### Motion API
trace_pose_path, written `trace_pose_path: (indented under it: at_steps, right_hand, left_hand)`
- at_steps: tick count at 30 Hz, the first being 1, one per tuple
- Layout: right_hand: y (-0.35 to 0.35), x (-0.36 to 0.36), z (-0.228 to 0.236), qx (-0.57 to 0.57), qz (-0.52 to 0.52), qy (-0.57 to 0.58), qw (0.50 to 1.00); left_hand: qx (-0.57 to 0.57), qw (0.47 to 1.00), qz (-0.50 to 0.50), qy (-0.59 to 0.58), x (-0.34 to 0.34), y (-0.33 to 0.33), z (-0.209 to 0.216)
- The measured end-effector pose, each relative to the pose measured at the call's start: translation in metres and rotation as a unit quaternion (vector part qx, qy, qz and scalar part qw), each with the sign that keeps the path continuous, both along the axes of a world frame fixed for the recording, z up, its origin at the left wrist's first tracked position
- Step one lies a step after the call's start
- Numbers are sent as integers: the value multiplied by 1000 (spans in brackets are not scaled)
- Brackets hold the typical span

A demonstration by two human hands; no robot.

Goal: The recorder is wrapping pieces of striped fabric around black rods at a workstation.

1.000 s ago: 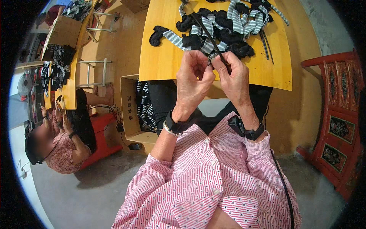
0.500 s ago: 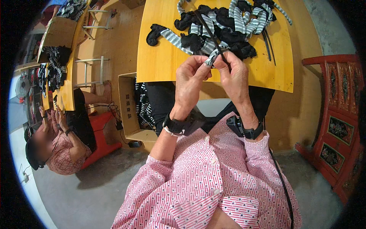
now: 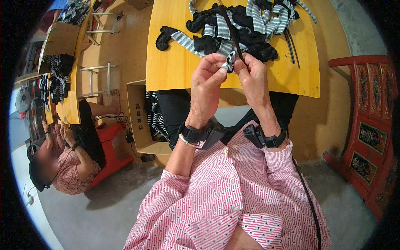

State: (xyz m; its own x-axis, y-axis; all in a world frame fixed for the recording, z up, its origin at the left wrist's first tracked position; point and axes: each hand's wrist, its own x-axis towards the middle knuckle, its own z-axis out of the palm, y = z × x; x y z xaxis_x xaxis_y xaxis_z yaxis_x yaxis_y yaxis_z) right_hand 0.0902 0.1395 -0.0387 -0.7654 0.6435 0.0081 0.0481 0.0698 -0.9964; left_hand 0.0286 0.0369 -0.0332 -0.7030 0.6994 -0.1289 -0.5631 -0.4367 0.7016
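Over the table's near edge, my left hand (image 3: 207,81) pinches a small black-and-white striped knit piece (image 3: 228,62) between thumb and fingers. My right hand (image 3: 254,77) is closed on a long thin black stick (image 3: 231,29), which slants up and away over the table. The fingers of the right hand also touch the striped piece where it meets the stick. Just beyond both hands lies a heap of striped and black knit pieces (image 3: 258,25), sock-like in shape. One piece (image 3: 181,41) sticks out of the heap to the left.
The yellow table (image 3: 175,68) stands before me, two thin black sticks (image 3: 292,48) lying at its right. A cardboard box (image 3: 138,116) with striped knits stands left of my knees. Further left another person (image 3: 73,164) sits at a table. A red carved wooden panel (image 3: 362,133) stands right.
My left fingers have opened out slightly and shifted on the striped piece, which is now more bunched up. The stick stands a little steeper in my right hand.
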Motion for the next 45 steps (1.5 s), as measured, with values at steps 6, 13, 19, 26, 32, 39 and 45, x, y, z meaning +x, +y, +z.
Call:
trace_pose_path:
  at_steps: [6, 13, 19, 26, 32, 39, 45]
  right_hand:
    - [1, -1, 16, 60, -18, -9, 998]
    - [1, -3, 23, 80, -30, 0, 996]
    - [3, -2, 22, 77, -31, -1, 997]
    - [0, 2, 17, 56, -20, -7, 998]
    - [6, 5, -3, 24, 1, -25, 999]
    - [9, 3, 6, 40, -12, 1, 999]
    - [9, 3, 0, 73, -18, 7, 997]
  left_hand:
    - [-97, 971, 28, 218, 3, 2, 9]
    - [-182, 945, 42, 270, 5, 2, 11]
    - [-123, 990, 16, 65, 6, 1, 8]
    - [-62, 997, 2, -55, 2, 2, 8]
    - [-18, 998, -47, -36, 1, 0, -4]
    - [-77, 995, -58, 24, 7, 1, 5]
    - [-100, 992, -63, 36, 6, 1, 5]
